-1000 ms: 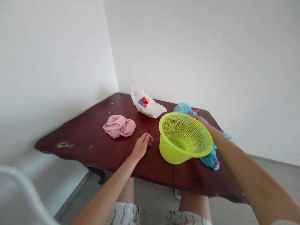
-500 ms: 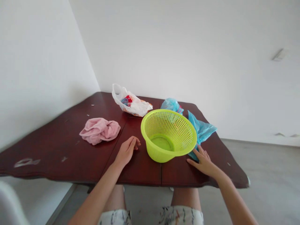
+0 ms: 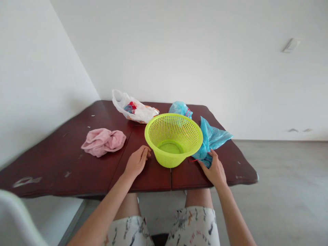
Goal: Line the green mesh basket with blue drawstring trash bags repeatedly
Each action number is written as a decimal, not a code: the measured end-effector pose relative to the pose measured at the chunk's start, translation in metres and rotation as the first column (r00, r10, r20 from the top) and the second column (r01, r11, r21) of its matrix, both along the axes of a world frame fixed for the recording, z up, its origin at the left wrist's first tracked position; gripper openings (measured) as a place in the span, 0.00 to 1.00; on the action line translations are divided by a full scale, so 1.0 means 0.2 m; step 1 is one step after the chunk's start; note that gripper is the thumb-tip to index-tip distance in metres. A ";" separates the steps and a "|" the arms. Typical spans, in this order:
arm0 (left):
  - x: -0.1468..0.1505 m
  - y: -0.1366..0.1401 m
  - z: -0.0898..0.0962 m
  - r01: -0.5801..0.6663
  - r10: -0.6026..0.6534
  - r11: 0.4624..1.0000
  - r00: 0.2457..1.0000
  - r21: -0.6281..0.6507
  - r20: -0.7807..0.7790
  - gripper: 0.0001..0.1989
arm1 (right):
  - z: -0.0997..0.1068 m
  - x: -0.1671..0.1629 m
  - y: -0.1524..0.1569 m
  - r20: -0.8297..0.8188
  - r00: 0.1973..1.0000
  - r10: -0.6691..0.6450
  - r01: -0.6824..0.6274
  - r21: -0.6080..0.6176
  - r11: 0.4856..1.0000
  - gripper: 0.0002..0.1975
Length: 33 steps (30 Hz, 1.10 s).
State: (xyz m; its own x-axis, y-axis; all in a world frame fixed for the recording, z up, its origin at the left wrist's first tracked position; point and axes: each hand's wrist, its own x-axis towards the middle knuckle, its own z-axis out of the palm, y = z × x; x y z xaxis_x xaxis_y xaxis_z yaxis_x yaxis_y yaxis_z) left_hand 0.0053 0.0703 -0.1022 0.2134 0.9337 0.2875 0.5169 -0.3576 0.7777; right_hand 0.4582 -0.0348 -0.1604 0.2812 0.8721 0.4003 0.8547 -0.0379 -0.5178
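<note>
An empty yellow-green plastic colander stands upright on the table between my hands. My left hand rests on the wood at its left side, fingers curled in, with nothing visible in them. To the right of the colander lies a blue plastic bag, bunched, with a red tie partly visible low on it. My right hand has thumb and fingers closed around the near end of this bag. Behind the colander sits a second blue plastic bag with a red tie, partly hidden by the rim.
A crumpled pink cloth lies on the left of the dark red wooden table. At the back is a white plastic bag with red and blue items showing inside. White walls stand behind and at left. A white curved chair part is lower left.
My right hand has moved inward onto the blue bag's near end and closed on it. The bag's red tie now shows beside the colander. My left hand stays curled. The view has shifted slightly.
</note>
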 end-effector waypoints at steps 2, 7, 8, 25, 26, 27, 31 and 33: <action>0.01 -0.01 0.00 0.003 -0.001 0.999 0.998 0.032 -0.057 0.21 | 0.01 0.00 -0.01 0.014 0.999 0.038 -0.038 0.013 0.999 0.48; -0.02 -0.04 0.00 0.047 -0.035 0.987 0.996 0.152 -0.076 0.22 | 0.05 -0.01 -0.02 -0.031 0.995 0.100 -0.099 0.036 0.994 0.35; -0.02 -0.05 0.01 0.074 -0.061 0.983 0.995 0.168 -0.082 0.22 | 0.06 -0.02 -0.02 -0.066 0.993 0.100 -0.099 0.030 0.995 0.34; 0.69 -0.71 0.03 0.521 -0.129 0.791 0.653 -0.320 0.746 0.30 | 0.67 -0.63 -0.50 -0.731 0.563 0.385 -0.449 0.120 0.885 0.27; 0.71 -0.70 0.01 0.512 -0.028 0.775 0.615 -0.372 0.788 0.32 | 0.67 -0.66 -0.50 -0.742 0.562 0.365 -0.427 0.117 0.897 0.25; 0.71 -0.70 0.00 0.508 0.065 0.751 0.579 -0.422 0.813 0.33 | 0.65 -0.69 -0.49 -0.743 0.577 0.341 -0.397 0.110 0.911 0.23; 0.65 -0.71 -0.03 0.515 0.237 0.681 0.518 -0.521 0.822 0.36 | 0.55 -0.75 -0.49 -0.636 0.706 0.311 -0.369 0.044 0.928 0.19; 0.59 -0.71 -0.01 0.491 0.242 0.690 0.535 -0.531 0.809 0.35 | 0.51 -0.75 -0.50 -0.562 0.755 0.337 -0.429 -0.035 0.903 0.15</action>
State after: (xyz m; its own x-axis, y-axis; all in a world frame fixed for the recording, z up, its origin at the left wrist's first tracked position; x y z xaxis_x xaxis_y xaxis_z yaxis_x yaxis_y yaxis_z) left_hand 0.1240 -0.0709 -0.1042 0.3750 0.8923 -0.2514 -0.4340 0.4087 0.8029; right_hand 0.3084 -0.1350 -0.0581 0.0367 0.9891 0.1425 0.4051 0.1157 -0.9069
